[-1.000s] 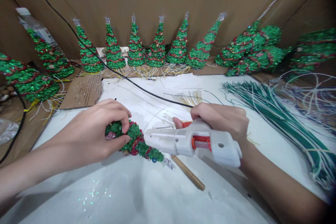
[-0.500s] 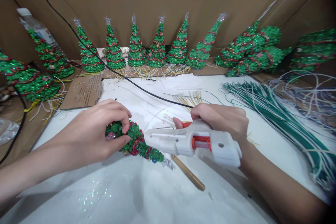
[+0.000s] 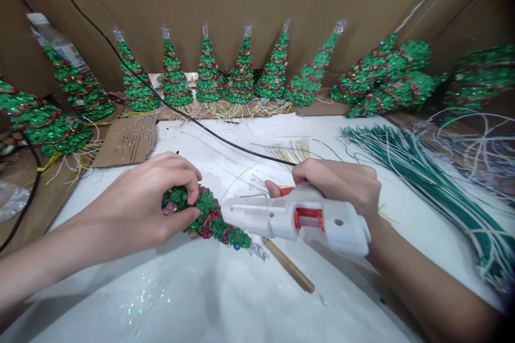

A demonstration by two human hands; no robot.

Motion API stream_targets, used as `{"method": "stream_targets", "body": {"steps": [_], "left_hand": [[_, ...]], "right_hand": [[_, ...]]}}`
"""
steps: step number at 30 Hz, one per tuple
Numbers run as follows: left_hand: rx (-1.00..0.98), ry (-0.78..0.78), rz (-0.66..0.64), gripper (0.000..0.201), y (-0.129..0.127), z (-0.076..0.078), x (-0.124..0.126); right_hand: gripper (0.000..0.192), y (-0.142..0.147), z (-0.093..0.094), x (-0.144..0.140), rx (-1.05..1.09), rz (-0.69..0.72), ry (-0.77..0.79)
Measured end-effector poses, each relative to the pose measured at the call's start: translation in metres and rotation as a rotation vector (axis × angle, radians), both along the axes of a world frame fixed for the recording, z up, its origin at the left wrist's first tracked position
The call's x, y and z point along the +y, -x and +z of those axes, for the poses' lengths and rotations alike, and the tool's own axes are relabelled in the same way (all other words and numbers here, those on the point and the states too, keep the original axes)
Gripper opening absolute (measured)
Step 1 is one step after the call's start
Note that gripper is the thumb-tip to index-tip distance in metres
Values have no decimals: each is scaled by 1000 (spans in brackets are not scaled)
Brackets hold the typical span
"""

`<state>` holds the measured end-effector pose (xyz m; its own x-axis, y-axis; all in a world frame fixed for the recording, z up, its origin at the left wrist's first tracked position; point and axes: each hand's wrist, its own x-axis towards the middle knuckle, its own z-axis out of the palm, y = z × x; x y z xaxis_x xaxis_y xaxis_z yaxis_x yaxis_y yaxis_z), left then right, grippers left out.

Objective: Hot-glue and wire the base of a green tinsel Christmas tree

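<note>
A small green glitter Christmas tree (image 3: pixel 207 202) with red garland lies on its side on the white work surface. Its clear star tip points to the lower right. Curled around the tree's wider end, my left hand (image 3: pixel 161 198) has thumb and index finger on its branches; the other fingers are partly hidden. In my right hand (image 3: pixel 341 185) is a white glue gun (image 3: pixel 277 214), gripped around its orange-trigger side. The gun's nozzle end is at the middle of the tree; whether it touches cannot be seen. A wooden stick (image 3: pixel 289 265) lies just below the gun.
Several finished trees (image 3: pixel 208 69) stand along the cardboard wall, others lean at left and right. A black cable (image 3: pixel 225 142) crosses toward my right hand. A bundle of green wires (image 3: pixel 426 187) lies at right, a plastic bottle (image 3: pixel 60 45) at back left. Glitter dots the surface.
</note>
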<state>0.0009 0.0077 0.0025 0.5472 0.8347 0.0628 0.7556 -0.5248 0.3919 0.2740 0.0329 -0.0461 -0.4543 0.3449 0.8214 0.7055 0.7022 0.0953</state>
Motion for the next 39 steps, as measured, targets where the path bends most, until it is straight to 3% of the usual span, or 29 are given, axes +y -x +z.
{"method": "stream_targets", "body": {"steps": [28, 39], "left_hand": [[-4, -14, -1, 7, 1, -1, -1], [-9, -20, -3, 7, 0, 0, -1]], "right_hand": [[30, -1, 0, -1, 5, 1, 40], [30, 1, 5, -5, -16, -19, 135]]}}
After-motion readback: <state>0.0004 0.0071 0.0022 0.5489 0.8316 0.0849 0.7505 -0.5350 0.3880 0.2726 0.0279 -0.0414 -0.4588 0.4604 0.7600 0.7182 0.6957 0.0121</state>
